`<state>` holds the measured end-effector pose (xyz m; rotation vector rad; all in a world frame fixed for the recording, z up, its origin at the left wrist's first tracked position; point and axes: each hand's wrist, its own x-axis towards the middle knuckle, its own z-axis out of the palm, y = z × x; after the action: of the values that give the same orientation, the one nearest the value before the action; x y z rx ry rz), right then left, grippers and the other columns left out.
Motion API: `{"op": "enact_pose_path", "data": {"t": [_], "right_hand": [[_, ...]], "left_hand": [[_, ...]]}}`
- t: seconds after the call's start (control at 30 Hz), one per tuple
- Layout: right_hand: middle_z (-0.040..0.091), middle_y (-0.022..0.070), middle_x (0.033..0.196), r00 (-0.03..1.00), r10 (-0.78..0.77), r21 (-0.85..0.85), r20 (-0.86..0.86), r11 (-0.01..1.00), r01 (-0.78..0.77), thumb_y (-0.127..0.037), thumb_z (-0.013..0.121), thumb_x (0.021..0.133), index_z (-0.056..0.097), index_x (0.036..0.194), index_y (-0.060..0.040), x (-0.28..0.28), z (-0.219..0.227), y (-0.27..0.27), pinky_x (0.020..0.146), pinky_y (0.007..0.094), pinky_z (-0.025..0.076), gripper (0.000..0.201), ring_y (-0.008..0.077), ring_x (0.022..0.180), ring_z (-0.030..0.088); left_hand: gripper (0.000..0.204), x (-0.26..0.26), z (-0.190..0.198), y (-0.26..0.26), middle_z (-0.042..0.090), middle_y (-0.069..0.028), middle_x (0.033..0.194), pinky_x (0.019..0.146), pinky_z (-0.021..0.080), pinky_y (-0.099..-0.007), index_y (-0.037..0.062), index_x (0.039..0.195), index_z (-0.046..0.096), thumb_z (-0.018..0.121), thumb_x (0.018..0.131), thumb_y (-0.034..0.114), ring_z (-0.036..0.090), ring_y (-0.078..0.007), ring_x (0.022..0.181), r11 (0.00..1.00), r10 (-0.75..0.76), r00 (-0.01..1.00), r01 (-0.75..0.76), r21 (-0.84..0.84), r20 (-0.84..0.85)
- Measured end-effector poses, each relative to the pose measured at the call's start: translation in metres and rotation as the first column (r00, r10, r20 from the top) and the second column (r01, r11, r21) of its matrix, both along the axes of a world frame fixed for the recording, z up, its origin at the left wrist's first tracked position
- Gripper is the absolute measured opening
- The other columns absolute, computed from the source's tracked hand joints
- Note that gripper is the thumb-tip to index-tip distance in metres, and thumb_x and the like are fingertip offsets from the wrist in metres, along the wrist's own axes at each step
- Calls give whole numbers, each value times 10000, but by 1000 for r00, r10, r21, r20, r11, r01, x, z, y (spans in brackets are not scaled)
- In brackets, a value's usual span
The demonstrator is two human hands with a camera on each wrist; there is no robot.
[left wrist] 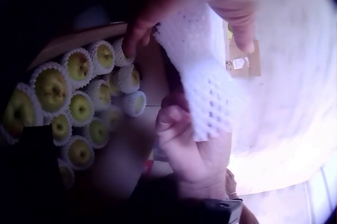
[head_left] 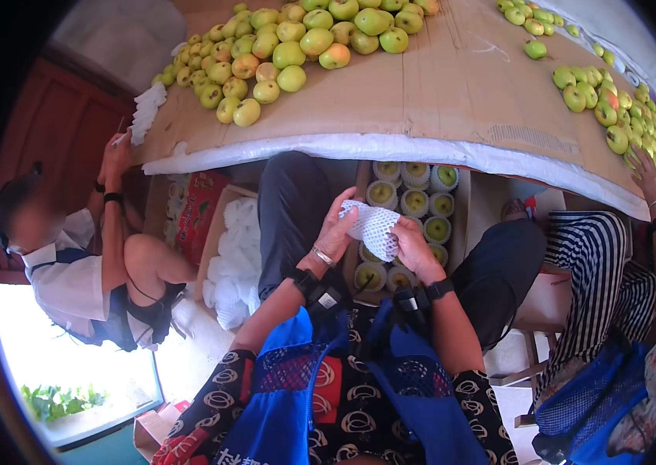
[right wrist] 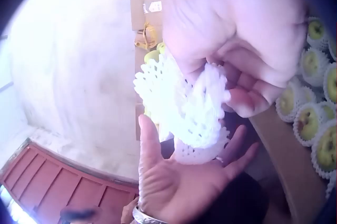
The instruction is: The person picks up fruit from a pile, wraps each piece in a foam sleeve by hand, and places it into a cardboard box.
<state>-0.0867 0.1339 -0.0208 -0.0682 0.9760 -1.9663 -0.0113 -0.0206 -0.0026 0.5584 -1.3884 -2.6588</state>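
Observation:
A white foam net sleeve (head_left: 374, 226) stretches between the two hands, over the open box (head_left: 459, 225). My left hand (head_left: 335, 234) holds one end, its thumb and fingers spread on either side of the net, as the left wrist view shows. The right hand (head_left: 418, 249) pinches the other end with curled fingers (right wrist: 242, 100). Whether anything lies inside the net I cannot tell. Below the hands, green apples (head_left: 414, 203) in white foam nets stand in rows in the box.
A cardboard-covered table (head_left: 452, 93) with heaps of loose green apples (head_left: 289, 54) lies ahead. Left of my knee a box holds white foam nets (head_left: 236, 256). People sit on both sides: one on the left (head_left: 87, 256), another at right with a hand (head_left: 645, 174) at apples.

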Motion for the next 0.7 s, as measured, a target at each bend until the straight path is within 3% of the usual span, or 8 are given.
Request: {"op": "enact_pose_path", "data": {"t": [0.07, 0.2, 0.4, 0.47, 0.5, 0.53, 0.6, 0.7], "right_hand": [[616, 64, 961, 999, 35, -30, -15, 999, -35, -22, 444, 809, 520, 1126, 39, 2, 2, -1, 713, 247, 476, 332, 123, 809, 599], [611, 62, 977, 995, 83, -14, -53, 996, -84, -56, 424, 838, 510, 1137, 36, 3, -11, -3, 735, 260, 473, 324, 130, 828, 597], [555, 71, 1091, 981, -194, 3, -12, 981, 194, -189, 416, 903, 499, 1157, 2, 1, 1, -4, 797, 263, 441, 328, 134, 957, 541], [557, 86, 1072, 911, -188, 177, -368, 947, 267, -254, 487, 883, 488, 1159, 1, 5, 8, -3, 804, 283, 437, 376, 158, 962, 534], [558, 93, 1062, 834, -152, 246, -531, 914, 324, -286, 523, 873, 483, 1161, 1, 6, 10, -4, 807, 292, 434, 409, 170, 964, 530], [558, 93, 1062, 831, -154, 240, -535, 915, 324, -286, 523, 873, 483, 1161, 1, 8, 10, -5, 807, 292, 434, 409, 170, 964, 530], [582, 117, 994, 752, -131, 371, -646, 807, 460, -284, 558, 856, 491, 1144, -5, 14, 7, -11, 785, 295, 444, 407, 157, 917, 549], [601, 94, 837, 623, -120, 349, -773, 739, 576, -263, 563, 858, 536, 1056, -9, 13, 6, -16, 688, 272, 452, 324, 118, 774, 558]], "left_hand": [[416, 0, -3, -2, 553, -47, 1070, 824, 461, -329, 129, 1224, 443, 578, 861, 281, 542, -147, 984, 997, -42, 998, 45, 63, -39], [210, -3, -21, -1, 585, -5, 885, 706, 464, -259, 88, 1029, 515, 542, 887, 241, 560, -97, 812, 996, 82, 994, -85, -30, -74], [110, -6, -38, 3, 513, 16, 793, 605, 402, -231, 75, 886, 466, 526, 893, 167, 457, -60, 700, 903, 330, 943, -329, -277, -43], [105, -7, -45, 2, 476, 26, 751, 595, 393, -230, 72, 873, 463, 514, 897, 161, 441, -55, 686, 830, 319, 945, -313, -462, -67], [105, -7, -39, 4, 476, 26, 751, 595, 393, -230, 72, 873, 463, 514, 897, 161, 441, -55, 686, 830, 317, 946, -312, -463, -70], [114, -6, -32, 6, 475, 14, 744, 591, 392, -236, 62, 874, 457, 514, 894, 158, 438, -61, 681, 738, 300, 951, -284, -611, -80], [136, -5, -13, 10, 467, -20, 715, 578, 395, -255, 33, 876, 441, 517, 882, 146, 433, -83, 657, 531, 292, 951, -248, -810, -100], [115, -3, -7, 13, 488, -61, 708, 589, 414, -279, 30, 885, 452, 498, 884, 136, 464, -106, 652, 518, 156, 984, -151, -842, -81]]}}
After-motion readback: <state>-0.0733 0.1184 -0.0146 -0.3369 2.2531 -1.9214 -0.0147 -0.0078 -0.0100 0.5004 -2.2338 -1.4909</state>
